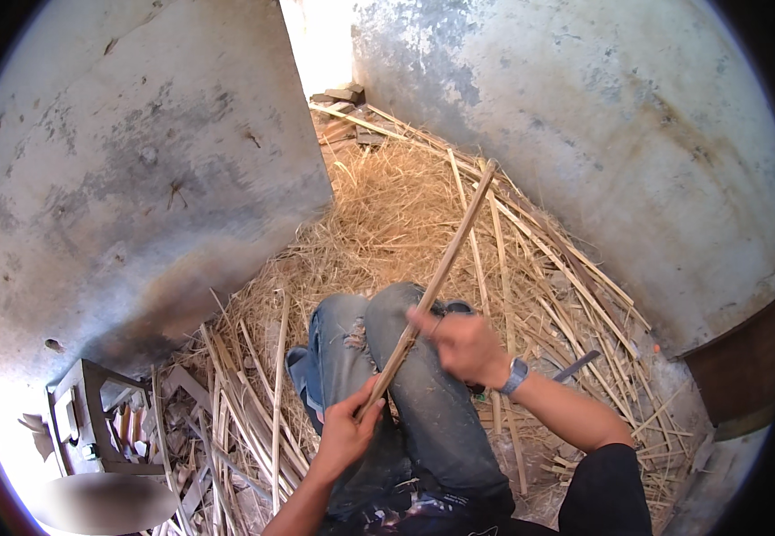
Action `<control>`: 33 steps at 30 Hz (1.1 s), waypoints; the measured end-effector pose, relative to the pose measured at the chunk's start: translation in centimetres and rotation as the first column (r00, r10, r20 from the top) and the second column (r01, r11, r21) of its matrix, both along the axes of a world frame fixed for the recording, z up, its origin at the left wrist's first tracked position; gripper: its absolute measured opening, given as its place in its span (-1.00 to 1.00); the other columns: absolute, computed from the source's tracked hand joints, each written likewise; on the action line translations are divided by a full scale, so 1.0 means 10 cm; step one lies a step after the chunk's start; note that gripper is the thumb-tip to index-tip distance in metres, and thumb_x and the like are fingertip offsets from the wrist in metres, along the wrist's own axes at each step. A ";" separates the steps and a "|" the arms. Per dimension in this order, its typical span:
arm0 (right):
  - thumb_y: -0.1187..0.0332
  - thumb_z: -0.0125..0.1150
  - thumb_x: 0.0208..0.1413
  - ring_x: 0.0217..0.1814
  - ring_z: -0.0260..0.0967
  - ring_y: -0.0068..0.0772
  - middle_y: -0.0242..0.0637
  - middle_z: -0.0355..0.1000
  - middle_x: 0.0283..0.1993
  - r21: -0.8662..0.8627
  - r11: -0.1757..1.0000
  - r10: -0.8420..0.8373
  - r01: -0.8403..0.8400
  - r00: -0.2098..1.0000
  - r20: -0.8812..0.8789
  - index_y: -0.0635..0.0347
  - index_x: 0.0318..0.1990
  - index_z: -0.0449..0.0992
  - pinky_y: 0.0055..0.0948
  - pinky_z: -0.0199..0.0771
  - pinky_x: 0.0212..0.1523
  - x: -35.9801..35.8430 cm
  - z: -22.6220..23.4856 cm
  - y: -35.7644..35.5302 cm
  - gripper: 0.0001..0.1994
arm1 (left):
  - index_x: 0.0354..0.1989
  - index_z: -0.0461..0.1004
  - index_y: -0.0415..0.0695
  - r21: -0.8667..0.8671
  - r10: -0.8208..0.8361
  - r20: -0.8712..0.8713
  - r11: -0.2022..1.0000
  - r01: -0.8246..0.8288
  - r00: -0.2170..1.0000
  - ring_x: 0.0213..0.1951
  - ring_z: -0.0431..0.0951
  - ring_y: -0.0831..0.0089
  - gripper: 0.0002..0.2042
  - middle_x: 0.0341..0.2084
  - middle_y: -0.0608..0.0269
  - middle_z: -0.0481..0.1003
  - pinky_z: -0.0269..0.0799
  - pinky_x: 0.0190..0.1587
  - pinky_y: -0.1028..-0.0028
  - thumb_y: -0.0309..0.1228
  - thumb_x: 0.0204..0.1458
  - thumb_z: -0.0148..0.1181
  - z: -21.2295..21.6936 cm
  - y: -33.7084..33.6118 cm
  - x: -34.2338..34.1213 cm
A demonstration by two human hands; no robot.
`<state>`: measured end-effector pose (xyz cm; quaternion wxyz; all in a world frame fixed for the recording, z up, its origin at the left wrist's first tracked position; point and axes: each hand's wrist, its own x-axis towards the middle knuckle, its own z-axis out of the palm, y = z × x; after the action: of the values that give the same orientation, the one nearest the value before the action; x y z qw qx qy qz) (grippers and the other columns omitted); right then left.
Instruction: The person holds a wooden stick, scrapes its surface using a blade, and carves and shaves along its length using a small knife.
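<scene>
I sit with my knees in torn blue jeans raised in front of me. A long thin bamboo stick slants from my lap up toward the far wall. My left hand grips its near end. My right hand, with a watch on the wrist, is closed around the stick at its middle, just above my knee. Whether a tool is in that hand is hidden.
Straw and shavings cover the floor between two stained plaster walls. Several split bamboo strips lie at the left and more strips at the right. A small wooden stool stands at the lower left. A dark blade-like piece lies by my right forearm.
</scene>
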<state>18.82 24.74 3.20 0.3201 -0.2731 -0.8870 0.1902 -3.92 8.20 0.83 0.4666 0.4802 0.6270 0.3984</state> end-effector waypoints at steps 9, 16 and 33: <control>0.53 0.28 0.20 -0.61 0.41 -0.41 -0.07 0.51 -0.51 -0.145 0.988 -0.092 0.061 0.972 -0.218 0.12 0.22 0.63 -0.36 0.43 -0.48 -0.06 -0.10 -0.11 -0.58 | 0.37 0.41 -0.29 -0.110 -0.020 0.261 0.993 0.050 0.965 -0.36 0.50 0.68 -0.53 -0.27 0.40 0.58 0.46 -0.24 0.58 -0.45 0.31 0.25 0.03 0.07 -0.06; 0.43 0.44 0.12 -0.59 0.34 -0.48 -0.25 0.50 -0.51 -0.180 0.974 -0.181 0.137 0.949 -0.260 0.10 0.23 0.63 -0.49 0.40 -0.50 0.04 0.15 -0.04 -0.53 | 0.38 0.41 -0.29 -0.131 -0.012 0.258 0.990 0.048 0.966 -0.35 0.50 0.67 -0.53 -0.20 0.35 0.61 0.47 -0.23 0.59 -0.46 0.31 0.25 0.07 0.07 -0.03; 0.56 0.45 0.04 -0.52 0.41 -0.41 -0.23 0.53 -0.42 -0.175 0.976 0.080 -0.126 0.966 -0.247 0.05 0.21 0.65 -0.42 0.41 -0.47 -0.24 0.29 -0.44 -0.49 | 0.39 0.40 -0.27 -0.062 -0.013 0.168 0.998 0.024 0.986 -0.37 0.53 0.66 -0.51 -0.26 0.40 0.60 0.48 -0.26 0.57 -0.47 0.30 0.27 0.06 0.07 0.03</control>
<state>16.43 20.36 6.06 0.3866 -0.2307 -0.8329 0.3218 -3.63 8.91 1.38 0.5362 0.4358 0.5935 0.4128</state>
